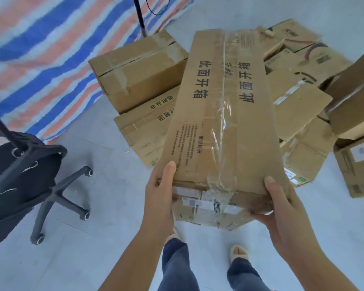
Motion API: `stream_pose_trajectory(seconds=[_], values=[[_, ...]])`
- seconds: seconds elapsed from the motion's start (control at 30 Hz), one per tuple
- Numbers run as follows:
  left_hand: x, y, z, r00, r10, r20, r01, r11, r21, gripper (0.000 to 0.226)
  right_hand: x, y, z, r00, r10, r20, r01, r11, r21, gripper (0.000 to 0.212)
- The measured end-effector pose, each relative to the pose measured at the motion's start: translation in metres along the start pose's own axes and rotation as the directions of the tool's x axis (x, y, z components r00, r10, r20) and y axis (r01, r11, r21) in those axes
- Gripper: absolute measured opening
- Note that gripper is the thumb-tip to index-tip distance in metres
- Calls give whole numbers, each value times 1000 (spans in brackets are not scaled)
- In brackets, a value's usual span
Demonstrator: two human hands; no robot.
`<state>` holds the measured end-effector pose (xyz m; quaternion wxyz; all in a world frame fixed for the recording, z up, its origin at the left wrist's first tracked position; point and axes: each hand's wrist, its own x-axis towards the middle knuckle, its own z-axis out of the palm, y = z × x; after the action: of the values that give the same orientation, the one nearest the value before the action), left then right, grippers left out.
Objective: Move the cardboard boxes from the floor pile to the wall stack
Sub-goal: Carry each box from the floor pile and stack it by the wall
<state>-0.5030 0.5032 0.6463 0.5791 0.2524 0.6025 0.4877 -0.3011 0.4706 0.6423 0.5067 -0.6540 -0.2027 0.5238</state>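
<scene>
Box's underside was hidden; my left hand (161,194) and right hand (280,204) gripped the long cardboard box (221,122) by its near end.

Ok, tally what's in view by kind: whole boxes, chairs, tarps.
Whole cardboard boxes: 5 (held box, taped box, box under it, upper right box, lower right box)
Office chair: 1
Striped tarp: 1
Total: 7, leaving out the flattened cardboard pile, too jumbled to count.
</scene>
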Motion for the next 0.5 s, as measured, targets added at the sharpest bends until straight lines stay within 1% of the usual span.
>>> stream_pose_trajectory(seconds=[0.1, 0.2, 0.33, 0.43, 0.5], values=[[-40, -5, 26, 992, 44, -115, -50, 998, -47, 20, 1, -18, -34, 990, -59, 130, 61, 998, -10, 37], [-84, -16, 51, 971, 95, -218, -108, 993, -50, 24, 0, -34, -70, 962, -100, 254, 110, 994, -23, 42], [-144, -25, 73, 923, 95, -374, -145, 984, -108, 23, -11, -45, -105, 902, -114, 417, 132, 991, -15, 39], [-184, -30, 84, 890, 103, -444, -173, 977, -121, 21, -20, -52, -119, 857, -103, 505, 127, 992, -12, 37], [-207, -35, 85, 869, 105, -483, -187, 975, -124, 21, -26, -53, -125, 805, -92, 586, 125, 992, -17, 33]])
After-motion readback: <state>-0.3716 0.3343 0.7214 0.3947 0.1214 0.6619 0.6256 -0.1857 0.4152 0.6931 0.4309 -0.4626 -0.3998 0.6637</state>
